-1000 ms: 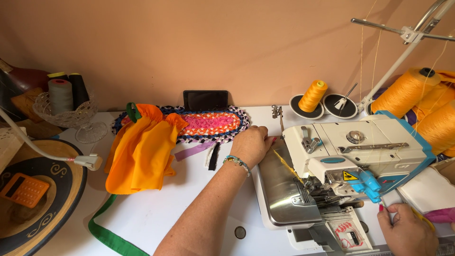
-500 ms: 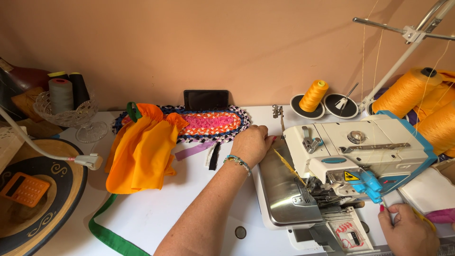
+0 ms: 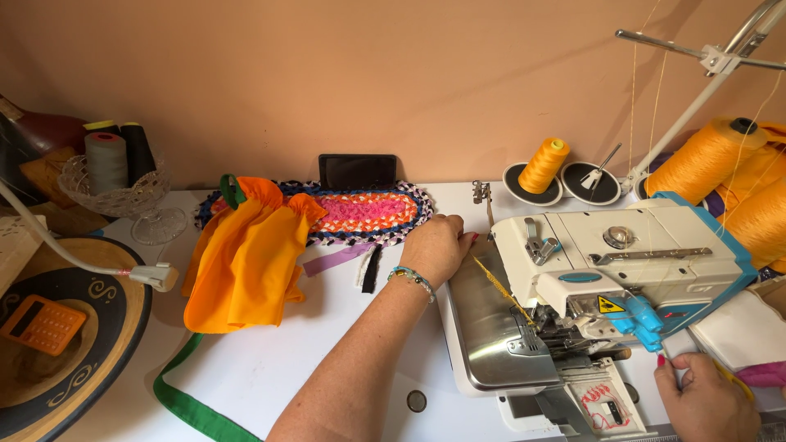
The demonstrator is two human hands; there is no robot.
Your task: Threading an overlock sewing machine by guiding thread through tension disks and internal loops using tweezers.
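1. Sewing machine [image 3: 589, 295], white with blue trim, sits on the right part of the white tabletop [image 3: 327, 360]. Its long axis runs left-right, needle end toward the near left, thread stand on the far right.
2. Left hand [image 3: 438, 245] rests at the machine's far-left corner, touching the shiny metal side cover [image 3: 483, 327]. Fingers are curled, mostly closed; whether they pinch anything cannot be told.
3. A yellow thread chain [image 3: 499, 286] runs diagonally from just beside the left hand down-right toward the needle area.
4. Right hand [image 3: 704, 401] is at the near right, just right of the presser foot, fingers bent onto white cloth [image 3: 737, 336]. Grip is unclear, partly cut off by the frame edge.
5. Both hands touch or flank the machine; the right one is nearer the needle.
6. Farther out: orange thread cones [image 3: 708, 160] far right, small orange spool [image 3: 544, 164] behind the machine.
7. Left side: orange fabric [image 3: 246, 262], green strip [image 3: 184, 401], braided oval mat [image 3: 360, 211], all well apart from both hands.
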